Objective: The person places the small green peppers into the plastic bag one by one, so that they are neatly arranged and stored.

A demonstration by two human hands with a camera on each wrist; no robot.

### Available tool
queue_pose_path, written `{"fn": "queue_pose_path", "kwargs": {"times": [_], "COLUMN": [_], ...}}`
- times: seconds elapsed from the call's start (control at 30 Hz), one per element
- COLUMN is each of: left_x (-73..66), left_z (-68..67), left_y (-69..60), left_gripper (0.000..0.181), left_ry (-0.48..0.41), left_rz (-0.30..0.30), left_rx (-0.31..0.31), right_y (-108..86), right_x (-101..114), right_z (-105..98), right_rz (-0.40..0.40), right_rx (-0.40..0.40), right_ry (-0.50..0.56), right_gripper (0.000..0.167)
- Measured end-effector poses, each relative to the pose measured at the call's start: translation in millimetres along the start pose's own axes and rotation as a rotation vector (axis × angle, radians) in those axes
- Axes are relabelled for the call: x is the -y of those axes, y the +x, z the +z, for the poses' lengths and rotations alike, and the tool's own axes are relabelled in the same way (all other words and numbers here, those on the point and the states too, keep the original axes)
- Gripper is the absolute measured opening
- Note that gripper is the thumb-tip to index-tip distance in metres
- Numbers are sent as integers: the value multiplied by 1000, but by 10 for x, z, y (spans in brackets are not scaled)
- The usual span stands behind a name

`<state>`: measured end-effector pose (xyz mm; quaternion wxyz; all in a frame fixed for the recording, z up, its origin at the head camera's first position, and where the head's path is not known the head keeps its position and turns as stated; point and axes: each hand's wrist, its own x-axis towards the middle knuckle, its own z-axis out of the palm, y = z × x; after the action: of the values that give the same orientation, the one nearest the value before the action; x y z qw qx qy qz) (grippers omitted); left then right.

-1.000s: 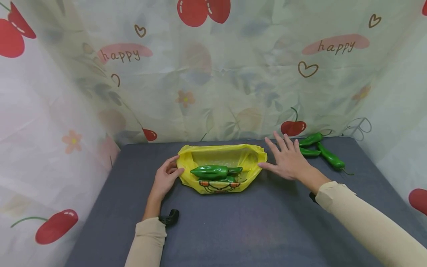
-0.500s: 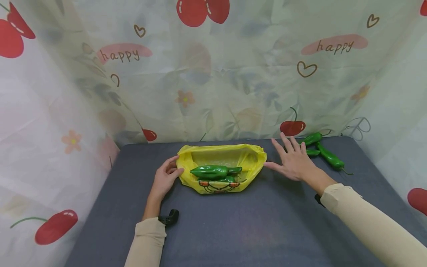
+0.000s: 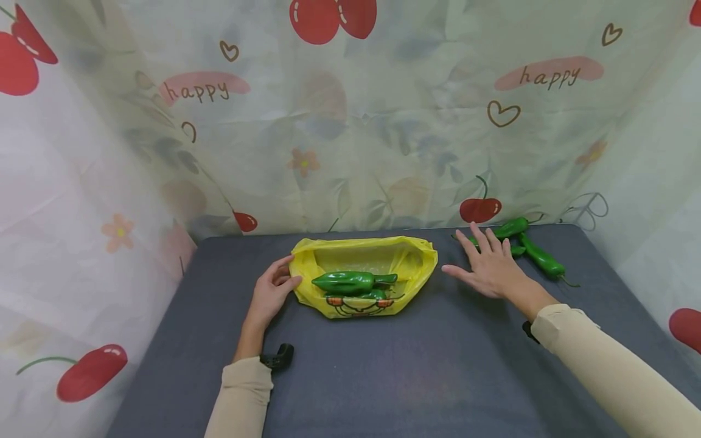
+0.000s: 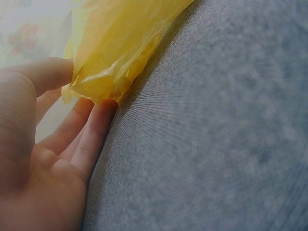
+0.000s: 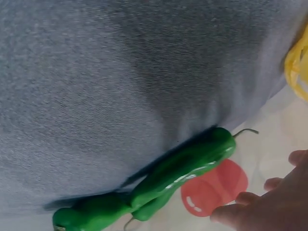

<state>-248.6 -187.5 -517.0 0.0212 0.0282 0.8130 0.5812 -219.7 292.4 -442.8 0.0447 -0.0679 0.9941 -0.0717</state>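
Note:
A yellow plastic bag (image 3: pixel 418 277) lies with its mouth spread wide on the table. Long green peppers (image 3: pixel 345 281) are inside it, one on top and another partly hidden by the front rim. My left hand (image 3: pixel 271 292) holds the bag's left edge; in the left wrist view, thumb and fingers of the left hand (image 4: pixel 53 168) meet the yellow film (image 4: pixel 125 43). To the right of the bag, my right hand (image 3: pixel 495 271) hovers with fingers spread, holding nothing. Several loose green peppers (image 3: pixel 542 258) lie behind and beyond it, partly covered in the head view; the right wrist view shows these peppers (image 5: pixel 183 163) below the palm.
A dark grey cloth (image 3: pixel 350 377) covers the table. Behind and at both sides hangs a pale curtain (image 3: pixel 361 121) printed with cherries and hearts, close to the table's back edge. Black wrist straps (image 3: pixel 277 358) show at the sleeves.
My right hand has moved right, away from the bag's right edge and toward the loose peppers, its fingers still spread. The left hand and the bag have stayed in place.

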Motion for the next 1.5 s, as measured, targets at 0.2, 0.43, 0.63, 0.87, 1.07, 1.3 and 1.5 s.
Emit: {"fn": "queue_pose_path", "kwargs": {"times": [0.2,0.43,0.63,0.87,1.07,1.3,1.5], "left_x": [-7,-25,-24,-18,-26,-305,-334], "left_z": [1,4,12,7,4,-2,-4], "left_y": [-5,-18,-15,-7,-6,-127,-150], "left_gripper": [56,55,56,56,57,58,57], "left_ry": [4,4,15,21,19,34,31], "left_rz": [5,-1,-9,-9,-30,-44,-42], "left_rx": [-1,-2,3,-1,7,22,21], "right_y": [29,64,79,129,148,134,127], "right_x": [-125,-271,-359,-451,-536,-579,-607], "right_z": [68,142,167,176,183,206,215], "right_rz": [22,41,45,77,89,98,120], "right_rx": [23,20,5,-5,-10,-26,-8], "right_ry": [12,21,21,50,58,64,83], "right_gripper": [102,106,111,118,118,111,111]}}
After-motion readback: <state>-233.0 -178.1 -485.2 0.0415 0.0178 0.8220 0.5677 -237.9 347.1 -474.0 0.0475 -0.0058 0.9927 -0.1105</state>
